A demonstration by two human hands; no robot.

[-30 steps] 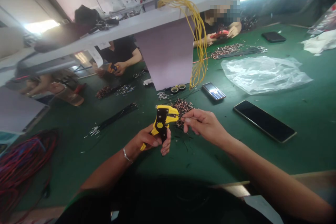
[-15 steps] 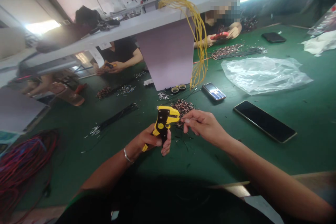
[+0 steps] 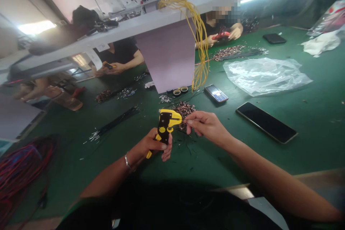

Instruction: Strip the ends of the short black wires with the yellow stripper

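My left hand (image 3: 155, 145) is wrapped around the handles of a yellow and black wire stripper (image 3: 165, 124), whose jaws point to the right. At the jaw tips, the thumb and fingers of my right hand (image 3: 203, 123) are pinched on a thin, short wire; most of it is hidden by the fingers. Just behind the tool lies a heap of short dark wires with copper-coloured ends (image 3: 185, 107). A bundle of black wires with pale ends (image 3: 115, 124) rests further left on the green table (image 3: 215, 190).
Right of my hands are a large phone (image 3: 266, 122), a keypad phone (image 3: 216, 93) and a clear plastic bag (image 3: 264, 75). Tape rolls (image 3: 180, 90) sit beneath hanging yellow wires (image 3: 201, 50). Red cable coils (image 3: 24, 172) lie at left. Co-workers' hands (image 3: 228, 35) hold tools across the table.
The whole view has shifted slightly, so things appear a little further left. My hands keep nearly the same places relative to each other, with the right fingers still beside the stripper's jaws.
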